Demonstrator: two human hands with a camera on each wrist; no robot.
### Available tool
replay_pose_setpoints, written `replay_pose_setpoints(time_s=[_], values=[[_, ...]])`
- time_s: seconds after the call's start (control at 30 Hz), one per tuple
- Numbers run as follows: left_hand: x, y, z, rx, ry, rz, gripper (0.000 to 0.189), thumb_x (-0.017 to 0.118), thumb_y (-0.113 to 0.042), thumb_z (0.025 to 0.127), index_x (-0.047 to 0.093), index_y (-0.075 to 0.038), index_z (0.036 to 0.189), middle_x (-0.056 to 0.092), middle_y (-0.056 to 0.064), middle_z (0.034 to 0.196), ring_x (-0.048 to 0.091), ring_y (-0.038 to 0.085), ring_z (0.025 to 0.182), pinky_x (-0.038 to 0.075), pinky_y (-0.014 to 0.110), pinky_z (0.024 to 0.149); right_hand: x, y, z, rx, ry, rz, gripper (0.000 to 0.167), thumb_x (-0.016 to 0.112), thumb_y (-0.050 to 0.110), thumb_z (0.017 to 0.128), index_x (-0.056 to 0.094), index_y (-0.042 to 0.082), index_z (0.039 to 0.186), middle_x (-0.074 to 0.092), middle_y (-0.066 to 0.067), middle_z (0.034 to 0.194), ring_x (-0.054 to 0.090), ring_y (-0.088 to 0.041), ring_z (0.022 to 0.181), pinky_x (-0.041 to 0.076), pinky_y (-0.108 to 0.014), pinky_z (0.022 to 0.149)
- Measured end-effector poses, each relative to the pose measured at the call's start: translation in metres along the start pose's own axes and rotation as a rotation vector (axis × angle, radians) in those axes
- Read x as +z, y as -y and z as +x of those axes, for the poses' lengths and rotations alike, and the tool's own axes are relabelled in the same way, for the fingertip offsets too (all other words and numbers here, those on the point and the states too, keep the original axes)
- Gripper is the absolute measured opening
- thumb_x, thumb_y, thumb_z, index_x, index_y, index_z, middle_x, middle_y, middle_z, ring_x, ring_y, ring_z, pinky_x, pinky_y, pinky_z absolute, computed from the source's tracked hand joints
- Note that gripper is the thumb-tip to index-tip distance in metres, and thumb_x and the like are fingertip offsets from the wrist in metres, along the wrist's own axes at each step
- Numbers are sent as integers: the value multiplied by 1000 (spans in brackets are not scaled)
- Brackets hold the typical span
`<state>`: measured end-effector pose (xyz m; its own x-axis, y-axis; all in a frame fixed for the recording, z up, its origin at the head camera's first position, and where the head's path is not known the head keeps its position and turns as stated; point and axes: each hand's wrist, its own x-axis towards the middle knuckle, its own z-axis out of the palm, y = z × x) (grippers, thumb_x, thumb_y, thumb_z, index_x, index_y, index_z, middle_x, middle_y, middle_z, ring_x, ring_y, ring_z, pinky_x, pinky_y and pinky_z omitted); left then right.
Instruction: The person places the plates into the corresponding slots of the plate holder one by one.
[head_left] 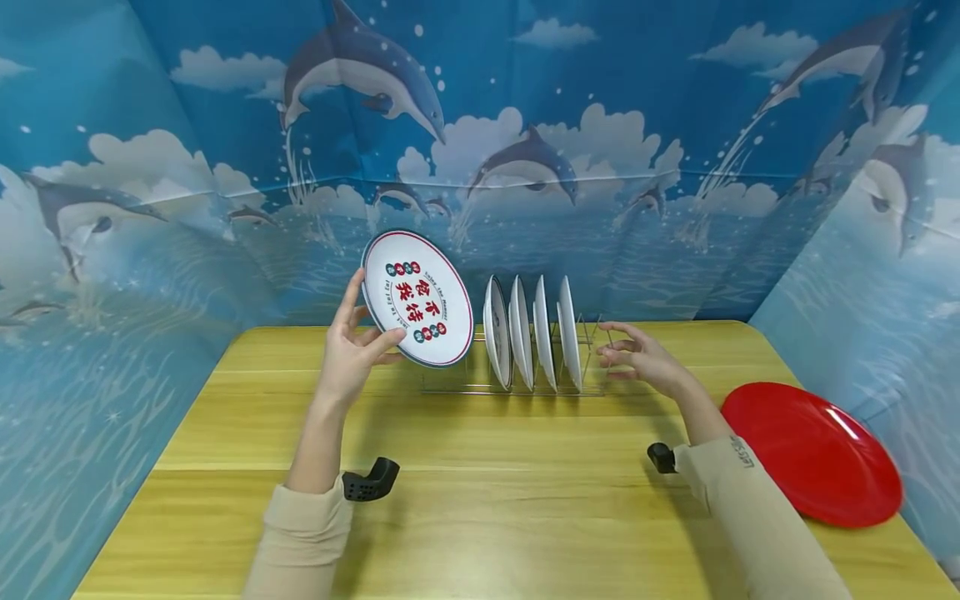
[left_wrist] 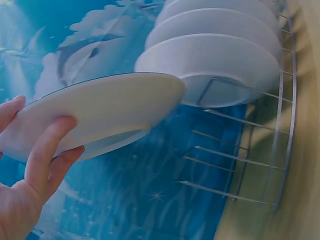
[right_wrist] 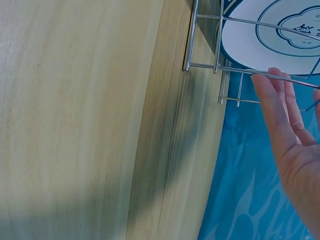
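A white plate (head_left: 418, 298) with a dark rim, a red inner line and red and green lettering is in my left hand (head_left: 352, 354), raised and tilted left of the wire dish rack (head_left: 468, 388). My left thumb lies on its printed face, with the fingers behind; the left wrist view shows the pale underside. Several white plates (head_left: 567, 333) stand on edge in the rack. At the rack's right end, my right hand (head_left: 645, 360) holds the end wires with its fingertips. The right wrist view shows a plate with blue-lined decoration (right_wrist: 270, 35) just beyond these wires.
A large red oval tray (head_left: 817, 454) lies at the right of the wooden table (head_left: 510, 500). Behind the rack hangs a blue dolphin-print cloth (head_left: 525, 225), which also covers both sides. The rack's left slots lie beside the raised plate.
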<state>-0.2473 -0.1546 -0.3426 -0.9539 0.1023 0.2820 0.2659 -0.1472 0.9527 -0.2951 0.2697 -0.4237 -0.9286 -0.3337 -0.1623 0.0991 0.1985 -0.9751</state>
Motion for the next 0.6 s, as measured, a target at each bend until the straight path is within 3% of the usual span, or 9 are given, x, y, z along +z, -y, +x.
replay_pose_setpoints(time_s=[0.2,0.37,0.47,0.6], values=[[13,10,4,-21,48,65,86,65,3,81,24,-42,142,35,17,124,58,30,99,56,45,67,1,2,0,20,-7,9,61,49,10,94,15,6,145,40,-26,124,50,-37,108,36,-59,96],[23,13,7,-8,94,122,86,65,4,80,22,-33,145,35,22,122,56,33,97,57,40,63,2,3,-1,27,-12,28,62,49,7,94,15,6,145,40,-26,125,51,-34,106,36,-59,96],[30,7,6,-26,121,140,85,64,6,80,21,-25,147,35,26,123,51,42,102,57,41,64,2,2,0,28,-15,35,61,49,7,93,16,6,145,39,-27,126,53,-31,103,37,-59,96],[39,-1,4,-55,140,147,84,64,7,80,20,-20,147,35,29,125,50,43,101,54,50,68,1,1,0,26,-17,31,61,50,8,93,17,7,145,44,-21,122,56,-26,99,38,-58,95]])
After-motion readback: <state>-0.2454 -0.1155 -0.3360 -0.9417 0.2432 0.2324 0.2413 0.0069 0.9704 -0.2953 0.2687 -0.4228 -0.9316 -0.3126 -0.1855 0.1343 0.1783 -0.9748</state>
